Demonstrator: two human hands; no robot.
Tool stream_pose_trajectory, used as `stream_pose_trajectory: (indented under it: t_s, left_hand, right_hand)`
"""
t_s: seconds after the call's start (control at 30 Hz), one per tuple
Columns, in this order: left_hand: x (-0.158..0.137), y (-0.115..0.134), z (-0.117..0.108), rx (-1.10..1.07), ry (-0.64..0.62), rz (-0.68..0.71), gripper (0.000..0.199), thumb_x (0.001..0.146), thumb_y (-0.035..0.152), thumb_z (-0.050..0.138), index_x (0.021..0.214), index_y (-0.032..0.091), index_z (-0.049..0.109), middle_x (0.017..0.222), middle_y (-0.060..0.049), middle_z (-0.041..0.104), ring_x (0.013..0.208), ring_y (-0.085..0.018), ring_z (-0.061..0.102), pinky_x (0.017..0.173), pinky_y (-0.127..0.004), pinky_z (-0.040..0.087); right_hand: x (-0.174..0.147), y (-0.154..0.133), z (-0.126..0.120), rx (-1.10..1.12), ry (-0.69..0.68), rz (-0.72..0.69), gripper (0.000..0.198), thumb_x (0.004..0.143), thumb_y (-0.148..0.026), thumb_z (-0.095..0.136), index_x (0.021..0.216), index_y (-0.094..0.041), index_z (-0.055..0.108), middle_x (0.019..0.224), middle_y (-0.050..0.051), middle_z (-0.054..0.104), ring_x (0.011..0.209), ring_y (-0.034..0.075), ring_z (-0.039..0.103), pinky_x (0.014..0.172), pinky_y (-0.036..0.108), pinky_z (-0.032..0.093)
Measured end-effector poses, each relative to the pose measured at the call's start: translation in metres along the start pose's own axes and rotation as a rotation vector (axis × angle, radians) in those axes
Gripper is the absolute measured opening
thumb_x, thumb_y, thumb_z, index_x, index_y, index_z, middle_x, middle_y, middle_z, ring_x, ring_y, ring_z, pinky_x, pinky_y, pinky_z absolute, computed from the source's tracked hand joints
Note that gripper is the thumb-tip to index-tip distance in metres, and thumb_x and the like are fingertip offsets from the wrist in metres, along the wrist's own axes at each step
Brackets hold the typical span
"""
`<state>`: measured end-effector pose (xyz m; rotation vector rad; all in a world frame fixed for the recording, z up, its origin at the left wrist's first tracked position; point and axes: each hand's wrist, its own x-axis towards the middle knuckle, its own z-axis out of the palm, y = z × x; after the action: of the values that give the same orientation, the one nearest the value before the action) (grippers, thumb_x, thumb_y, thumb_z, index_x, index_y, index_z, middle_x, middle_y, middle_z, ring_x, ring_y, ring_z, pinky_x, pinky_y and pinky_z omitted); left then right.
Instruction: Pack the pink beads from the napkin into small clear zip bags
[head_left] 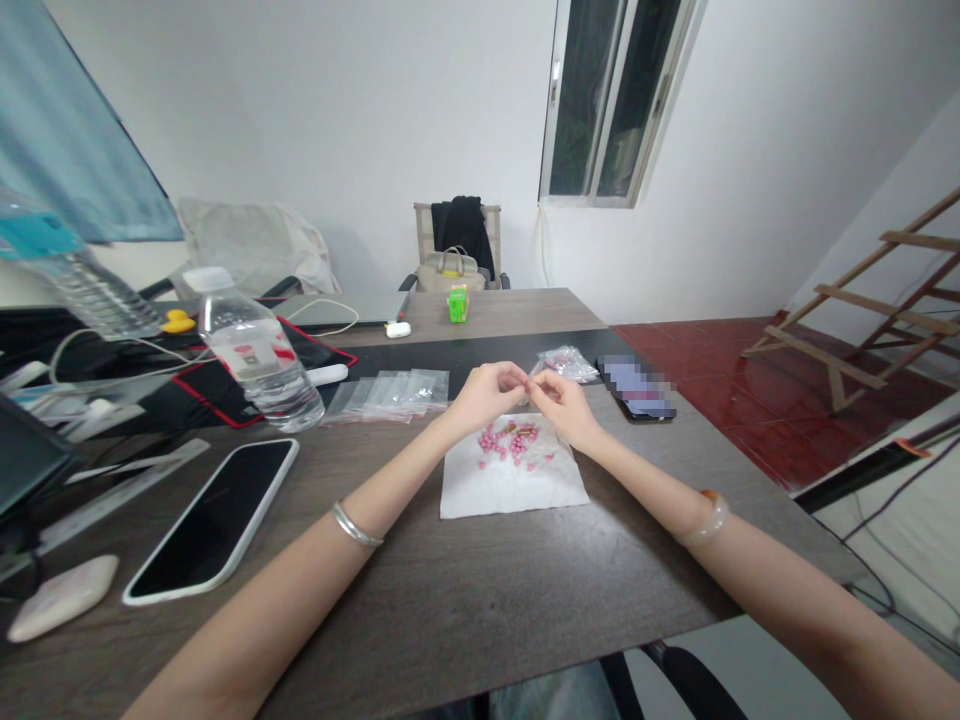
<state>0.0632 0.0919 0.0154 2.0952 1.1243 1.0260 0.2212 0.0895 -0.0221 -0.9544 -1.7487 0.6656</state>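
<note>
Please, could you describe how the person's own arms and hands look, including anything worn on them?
The left hand and right hand wear no gloves, and no sleeves show on the forearms. A shiny, silver-coloured bangle circles the left one; the right has a pale bangle with an orange-brown part.

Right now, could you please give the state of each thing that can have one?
Left hand: fingertips meeting right's, grip unclear
Right hand: likewise
Pink beads: loose, scattered
White sheet: spread flat
White phone: screen dark
Black phone: screen lit, blurred
White-capped bottle: upright
Clear bags: overlapping, flat
</note>
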Motion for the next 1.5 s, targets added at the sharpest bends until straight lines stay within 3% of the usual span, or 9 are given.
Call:
stream_pose_trajectory:
  t_s: [0.3, 0.47, 0.73, 0.9, 1.2, 1.4, 1.5]
  left_hand:
    - [-0.002, 0.002, -0.004, 0.067, -0.054, 0.005, 0.017, 0.077, 0.015, 0.057, 0.086, 0.013, 0.072, 0.078, -0.005, 0.075, 0.074, -0.017, 0.069, 0.071, -0.027, 0.051]
    - [-0.002, 0.005, -0.005, 0.293, -0.059, 0.035, 0.023, 0.085, 0.020, 0.050, 0.089, 0.014, 0.071, 0.081, -0.005, 0.075, 0.075, -0.017, 0.069, 0.068, -0.024, 0.049]
    - [-0.012, 0.014, 0.006, 0.616, -0.035, 0.110, 0.025, 0.091, 0.020, 0.041, 0.087, 0.014, 0.066, 0.075, -0.007, 0.071, 0.072, -0.021, 0.064, 0.092, -0.043, 0.034]
    - [-0.015, 0.018, 0.009, 0.754, -0.041, 0.121, 0.026, 0.092, 0.020, 0.039, 0.086, 0.013, 0.063, 0.075, -0.011, 0.070, 0.075, -0.024, 0.064, 0.093, -0.046, 0.027]
    - [-0.017, 0.017, 0.012, 0.789, -0.046, 0.107, 0.031, 0.095, 0.022, 0.033, 0.087, 0.012, 0.062, 0.076, -0.012, 0.070, 0.074, -0.025, 0.065, 0.091, -0.045, 0.027]
    - [-0.017, 0.016, 0.013, 0.712, -0.012, 0.092, 0.027, 0.095, 0.021, 0.034, 0.084, 0.014, 0.058, 0.072, -0.008, 0.068, 0.070, -0.022, 0.064, 0.090, -0.044, 0.031]
    - [-0.016, 0.013, 0.013, 0.631, 0.012, 0.081, 0.025, 0.097, 0.022, 0.031, 0.089, 0.015, 0.053, 0.072, -0.005, 0.065, 0.068, -0.019, 0.062, 0.078, -0.035, 0.038]
  right_hand:
    - [-0.001, 0.001, 0.000, -0.025, -0.001, -0.039, 0.020, 0.084, -0.032, 0.048, 0.072, -0.019, 0.055, 0.068, 0.001, 0.058, 0.064, 0.015, 0.054, 0.058, 0.025, 0.040]
    - [-0.001, 0.001, -0.001, -0.082, -0.010, -0.040, 0.020, 0.085, -0.031, 0.047, 0.073, -0.018, 0.057, 0.069, 0.002, 0.059, 0.062, 0.014, 0.053, 0.053, 0.024, 0.038]
    - [-0.003, 0.001, -0.001, -0.208, 0.011, 0.020, 0.019, 0.081, -0.028, 0.050, 0.067, -0.018, 0.060, 0.067, 0.003, 0.064, 0.061, 0.015, 0.056, 0.054, 0.024, 0.038]
    - [-0.005, -0.008, -0.001, -0.357, 0.065, 0.084, 0.019, 0.078, -0.029, 0.053, 0.064, -0.019, 0.061, 0.063, 0.000, 0.064, 0.055, 0.013, 0.052, 0.054, 0.025, 0.035]
    - [-0.005, -0.014, -0.002, -0.391, 0.073, 0.160, 0.019, 0.076, -0.031, 0.054, 0.062, -0.020, 0.061, 0.065, 0.001, 0.065, 0.057, 0.015, 0.054, 0.057, 0.027, 0.034]
    - [-0.004, -0.010, -0.001, -0.349, 0.089, 0.082, 0.019, 0.078, -0.030, 0.052, 0.064, -0.020, 0.059, 0.064, 0.001, 0.063, 0.058, 0.016, 0.053, 0.056, 0.026, 0.035]
    - [-0.004, -0.009, -0.001, -0.244, 0.040, 0.010, 0.019, 0.082, -0.031, 0.047, 0.071, -0.019, 0.058, 0.069, 0.002, 0.062, 0.060, 0.014, 0.053, 0.054, 0.025, 0.035]
